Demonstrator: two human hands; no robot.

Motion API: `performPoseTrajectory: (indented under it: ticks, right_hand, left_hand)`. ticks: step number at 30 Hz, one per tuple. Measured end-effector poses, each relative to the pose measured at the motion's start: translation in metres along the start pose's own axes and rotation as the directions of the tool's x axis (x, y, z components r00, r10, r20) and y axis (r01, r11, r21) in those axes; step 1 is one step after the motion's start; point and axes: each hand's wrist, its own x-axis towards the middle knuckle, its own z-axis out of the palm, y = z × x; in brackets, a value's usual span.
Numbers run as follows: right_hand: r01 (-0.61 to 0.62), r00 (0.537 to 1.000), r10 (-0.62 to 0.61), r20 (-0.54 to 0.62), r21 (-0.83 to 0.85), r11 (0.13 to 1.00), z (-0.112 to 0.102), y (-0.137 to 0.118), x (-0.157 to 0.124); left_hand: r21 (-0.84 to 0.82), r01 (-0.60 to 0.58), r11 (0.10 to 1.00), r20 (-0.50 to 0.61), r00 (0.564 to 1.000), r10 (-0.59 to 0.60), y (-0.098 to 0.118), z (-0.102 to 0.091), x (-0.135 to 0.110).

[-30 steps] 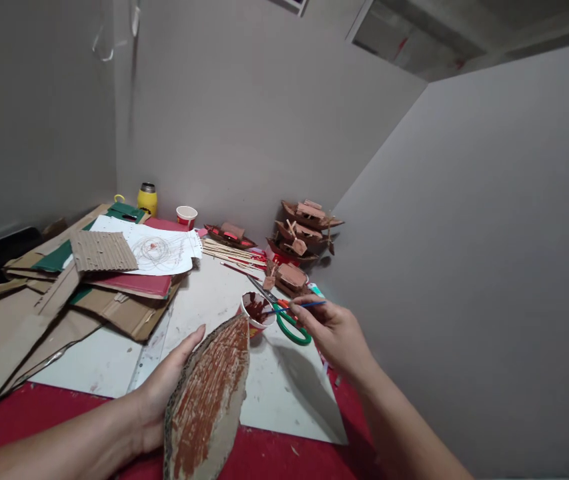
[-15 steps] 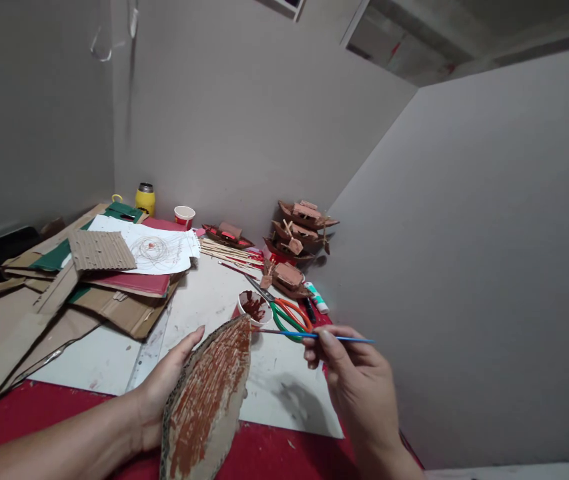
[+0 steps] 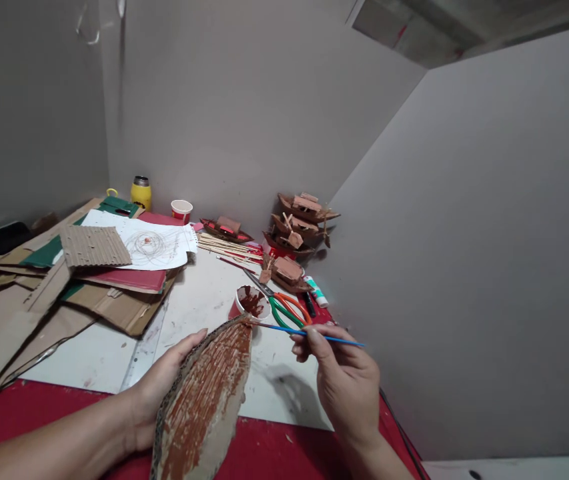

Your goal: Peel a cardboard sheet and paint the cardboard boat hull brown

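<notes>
My left hand (image 3: 167, 383) holds up a leaf-shaped piece of corrugated cardboard (image 3: 204, 407), its face streaked with brown paint. My right hand (image 3: 337, 380) pinches a thin blue-handled paintbrush (image 3: 309, 335), whose tip touches the far pointed end of the cardboard. A small paper cup of brown paint (image 3: 251, 303) stands just beyond that tip, with green and orange-handled scissors (image 3: 284, 308) beside it.
A white sheet (image 3: 204, 313) covers the red table (image 3: 39, 413). Stacked cardboard, red and green sheets and drawn paper (image 3: 109, 267) fill the left. Brown model boats (image 3: 299, 233) pile against the back wall, with sticks (image 3: 224, 250), a glue stick (image 3: 317, 291), a paper cup (image 3: 181, 210) and a yellow flask (image 3: 141, 192).
My right hand drew the brush back from the paint cup toward me and set its tip against the cardboard's far point. My left hand kept the cardboard almost still.
</notes>
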Motion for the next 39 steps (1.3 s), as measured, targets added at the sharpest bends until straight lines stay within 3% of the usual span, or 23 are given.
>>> performPoseTrajectory:
  ticks: [8, 15, 21, 29, 35, 39]
  right_hand:
    - [-0.058, 0.993, 0.046, 0.113, 0.111, 0.992, 0.011, 0.0, -0.012]
    - [-0.054, 0.998, 0.046, 0.053, 0.157, 0.986, 0.005, 0.0, -0.006]
    - [-0.129, 0.988, 0.107, 0.112, 0.203, 0.971, 0.011, -0.002, -0.009]
    - [-0.058, 0.998, 0.056, 0.012, 0.144, 0.988, 0.003, 0.004, -0.002]
    - [-0.178, 0.975, 0.133, 0.177, 0.274, 0.945, 0.009, 0.001, -0.011]
    - [-0.196, 0.968, 0.141, 0.207, 0.275, 0.941, 0.013, 0.0, -0.015]
  left_hand:
    - [-0.043, -0.043, 0.998, 0.073, 0.996, 0.046, -0.002, -0.009, 0.008]
    - [-0.049, -0.026, 0.998, 0.046, 0.999, 0.028, -0.004, -0.009, 0.005]
    - [-0.031, -0.012, 0.999, 0.042, 0.999, 0.013, -0.006, -0.009, 0.005]
    - [-0.008, 0.012, 1.0, 0.029, 1.0, -0.011, -0.007, -0.014, 0.009]
    - [-0.001, -0.012, 1.0, 0.04, 0.999, 0.012, -0.006, -0.01, 0.009]
    - [0.008, 0.005, 1.0, 0.051, 0.999, -0.006, -0.008, -0.014, 0.013]
